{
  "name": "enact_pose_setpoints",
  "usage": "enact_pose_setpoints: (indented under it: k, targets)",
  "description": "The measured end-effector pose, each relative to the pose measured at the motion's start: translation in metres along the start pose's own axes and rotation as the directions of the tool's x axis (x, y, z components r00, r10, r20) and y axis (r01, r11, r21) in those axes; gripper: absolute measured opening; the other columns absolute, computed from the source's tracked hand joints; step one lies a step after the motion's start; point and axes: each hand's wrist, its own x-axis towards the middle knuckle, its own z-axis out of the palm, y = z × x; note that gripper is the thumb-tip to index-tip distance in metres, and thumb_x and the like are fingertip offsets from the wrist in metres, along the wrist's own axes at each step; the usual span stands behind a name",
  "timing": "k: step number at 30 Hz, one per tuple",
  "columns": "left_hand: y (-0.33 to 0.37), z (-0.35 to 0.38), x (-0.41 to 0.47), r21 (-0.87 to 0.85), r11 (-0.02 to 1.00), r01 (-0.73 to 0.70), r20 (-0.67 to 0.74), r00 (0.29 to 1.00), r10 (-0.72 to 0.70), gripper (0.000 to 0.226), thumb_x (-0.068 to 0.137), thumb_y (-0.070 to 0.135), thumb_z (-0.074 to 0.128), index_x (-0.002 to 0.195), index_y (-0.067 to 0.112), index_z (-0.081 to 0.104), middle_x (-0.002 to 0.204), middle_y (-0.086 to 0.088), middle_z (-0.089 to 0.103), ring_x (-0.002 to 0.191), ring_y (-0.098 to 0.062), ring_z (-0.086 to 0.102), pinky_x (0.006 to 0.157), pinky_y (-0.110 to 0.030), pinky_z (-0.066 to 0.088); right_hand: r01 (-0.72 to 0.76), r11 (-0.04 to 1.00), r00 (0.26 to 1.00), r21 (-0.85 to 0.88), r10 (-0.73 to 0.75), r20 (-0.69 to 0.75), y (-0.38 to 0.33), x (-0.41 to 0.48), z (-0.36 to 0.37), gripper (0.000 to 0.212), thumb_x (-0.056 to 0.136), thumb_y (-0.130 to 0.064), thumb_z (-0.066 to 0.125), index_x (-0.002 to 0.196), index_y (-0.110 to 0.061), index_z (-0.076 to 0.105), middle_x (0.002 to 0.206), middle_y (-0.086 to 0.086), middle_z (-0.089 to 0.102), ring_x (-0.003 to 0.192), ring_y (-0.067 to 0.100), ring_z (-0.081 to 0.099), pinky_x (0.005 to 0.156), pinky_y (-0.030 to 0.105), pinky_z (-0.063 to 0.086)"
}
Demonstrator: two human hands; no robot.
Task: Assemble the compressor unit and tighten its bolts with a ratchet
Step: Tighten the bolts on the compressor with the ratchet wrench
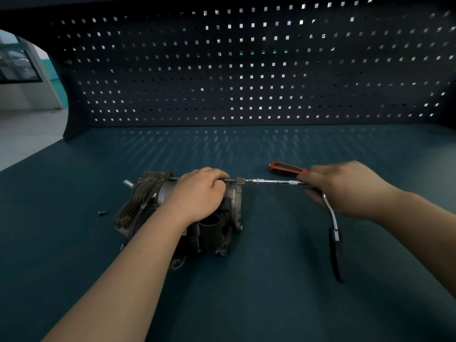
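Nearest, the chrome ratchet with a black grip (336,255) points its handle toward the viewer above the dark teal surface (246,304). To its left the grimy grey finned compressor unit (138,208) lies on its side, with the left hand (197,191) curled over its top. The right hand (345,186), slightly blurred, grips the ratchet's head. From there a slim chrome extension bar (269,181) runs level leftward to the unit's right flange, so any swing turns about that left-right axis. Behind lie an orange-and-black screwdriver (286,168) and the dark pegboard (246,70).
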Motion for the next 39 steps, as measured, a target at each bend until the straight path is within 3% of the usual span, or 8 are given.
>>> enact_pose_setpoints:
  k: [11,16,18,22,29,31,34,39]
  targets:
    - [0.0,-0.002,-0.001,0.0,1.0,0.006,0.0,1.0,-0.006,0.04,0.096,0.018,0.036,0.129,0.023,0.059,0.133,0.004,0.056,0.125,-0.016,0.047,0.107,-0.036,0.035,-0.612,0.229,0.79,0.757,0.221,0.572,0.011,0.015,-0.007,0.022,0.079,-0.027,0.07,0.089,-0.008,0.072,0.049,0.004,0.04,0.045,0.017,0.038,0.041,0.026,0.037]
    - [-0.001,0.0,0.0,0.001,1.0,0.003,-0.008,1.0,-0.003,0.04,0.097,0.019,0.036,0.129,0.024,0.058,0.133,0.006,0.056,0.125,-0.016,0.046,0.107,-0.033,0.033,-0.06,0.994,0.993,0.089,0.069,-0.1,0.002,0.008,-0.003,0.025,0.091,-0.021,0.051,0.082,-0.012,0.072,0.058,-0.003,0.054,0.046,0.024,0.052,0.042,0.025,0.039]
    - [-0.001,0.001,0.0,0.005,1.0,0.004,-0.006,1.0,-0.004,0.04,0.097,0.019,0.036,0.13,0.024,0.058,0.133,0.006,0.056,0.125,-0.016,0.046,0.106,-0.032,0.033,0.106,0.992,0.982,-0.067,-0.116,-0.152,0.005,0.004,0.0,0.026,0.087,-0.019,0.048,0.083,-0.009,0.071,0.061,0.002,0.056,0.043,0.027,0.053,0.038,0.029,0.041]
    - [-0.001,0.001,0.001,0.02,1.0,0.005,-0.006,1.0,-0.005,0.041,0.097,0.018,0.035,0.13,0.023,0.058,0.134,0.005,0.055,0.126,-0.016,0.046,0.106,-0.031,0.033,-0.212,0.895,0.977,0.393,0.198,0.075,0.005,0.003,0.004,0.009,0.085,-0.016,0.065,0.084,-0.025,0.067,0.067,-0.008,0.063,0.059,0.018,0.061,0.056,0.032,0.05]
    - [0.0,-0.001,0.0,0.001,1.0,0.011,-0.002,1.0,-0.011,0.04,0.097,0.017,0.036,0.13,0.022,0.058,0.134,0.004,0.055,0.126,-0.017,0.046,0.106,-0.032,0.034,-0.586,0.259,0.809,0.768,0.244,0.535,0.008,0.012,-0.002,0.01,0.083,-0.025,0.073,0.076,-0.017,0.071,0.048,-0.001,0.042,0.044,0.015,0.041,0.042,0.026,0.04]
    - [0.0,-0.002,-0.001,-0.002,1.0,0.013,-0.001,1.0,-0.013,0.04,0.097,0.017,0.036,0.13,0.022,0.058,0.134,0.004,0.056,0.125,-0.017,0.046,0.106,-0.032,0.034,-0.57,0.376,0.822,0.731,0.291,0.491,0.005,0.012,-0.004,0.013,0.086,-0.025,0.07,0.073,-0.024,0.07,0.051,-0.002,0.047,0.045,0.014,0.045,0.044,0.025,0.04]
    - [0.0,-0.001,-0.001,0.001,1.0,0.01,-0.003,1.0,-0.01,0.04,0.097,0.018,0.036,0.129,0.022,0.059,0.133,0.004,0.056,0.125,-0.016,0.046,0.105,-0.031,0.035,-0.189,0.943,0.982,0.275,0.175,0.075,-0.002,0.006,-0.007,0.01,0.082,-0.02,0.069,0.076,-0.028,0.068,0.06,-0.006,0.058,0.049,0.017,0.058,0.045,0.027,0.043]
    - [0.0,0.0,0.0,0.006,1.0,0.013,0.0,1.0,-0.013,0.04,0.097,0.018,0.036,0.13,0.023,0.058,0.134,0.004,0.055,0.125,-0.016,0.046,0.104,-0.031,0.034,-0.216,0.953,0.969,0.212,0.183,0.166,0.003,0.006,-0.01,0.02,0.085,-0.026,0.068,0.104,-0.025,0.067,0.078,-0.008,0.066,0.067,0.017,0.062,0.061,0.032,0.05]
